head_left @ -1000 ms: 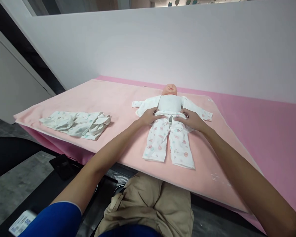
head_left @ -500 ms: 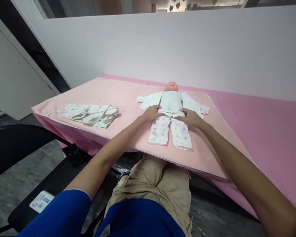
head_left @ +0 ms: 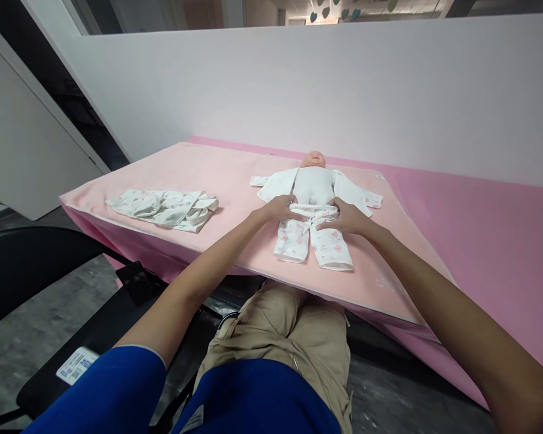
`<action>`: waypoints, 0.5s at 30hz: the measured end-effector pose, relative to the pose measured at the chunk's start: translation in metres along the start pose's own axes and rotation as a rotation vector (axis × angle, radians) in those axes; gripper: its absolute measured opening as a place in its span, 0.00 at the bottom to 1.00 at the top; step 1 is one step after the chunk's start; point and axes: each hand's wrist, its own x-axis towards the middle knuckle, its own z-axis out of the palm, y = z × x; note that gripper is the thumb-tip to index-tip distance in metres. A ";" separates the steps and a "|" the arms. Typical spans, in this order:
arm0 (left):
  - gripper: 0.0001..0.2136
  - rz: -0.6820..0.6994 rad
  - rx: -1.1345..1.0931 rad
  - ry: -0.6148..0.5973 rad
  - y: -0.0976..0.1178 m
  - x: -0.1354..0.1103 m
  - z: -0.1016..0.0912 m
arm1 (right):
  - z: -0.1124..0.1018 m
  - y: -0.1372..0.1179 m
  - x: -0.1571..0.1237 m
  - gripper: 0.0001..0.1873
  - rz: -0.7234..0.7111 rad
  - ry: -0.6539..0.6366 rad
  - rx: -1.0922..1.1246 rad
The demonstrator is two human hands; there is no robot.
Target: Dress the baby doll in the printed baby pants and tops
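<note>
A baby doll (head_left: 314, 181) lies on its back on a light pink blanket (head_left: 235, 181), head away from me, in an open white printed jacket. White trousers (head_left: 314, 238) with pink prints cover its legs. My left hand (head_left: 278, 208) grips the trousers' waistband at the doll's left side as I see it. My right hand (head_left: 348, 218) grips the waistband on the other side. The fingers of both hands are curled into the bunched fabric at the doll's waist.
A folded set of white printed baby clothes (head_left: 165, 208) lies on the blanket to the left. The blanket lies on a deeper pink table cover (head_left: 489, 241). A white partition wall (head_left: 326, 90) stands behind. A black chair (head_left: 31, 265) is at the lower left.
The trousers have bunched up higher toward the doll's waist, so the legs look shorter. My head has pulled back and turned a little; both hands stay at the waistband.
</note>
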 end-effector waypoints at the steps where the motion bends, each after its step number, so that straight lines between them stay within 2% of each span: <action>1: 0.29 0.005 0.014 -0.003 0.001 -0.001 -0.001 | 0.000 -0.001 -0.001 0.46 -0.007 -0.003 -0.001; 5: 0.30 -0.084 0.060 -0.078 -0.001 -0.004 -0.007 | 0.000 -0.003 -0.004 0.46 -0.012 -0.001 -0.007; 10: 0.42 -0.156 0.185 -0.189 -0.004 -0.007 -0.016 | -0.004 -0.003 -0.004 0.55 0.037 -0.008 -0.025; 15: 0.39 -0.153 0.159 -0.216 0.007 -0.010 -0.017 | -0.007 -0.007 -0.005 0.45 0.024 -0.023 -0.115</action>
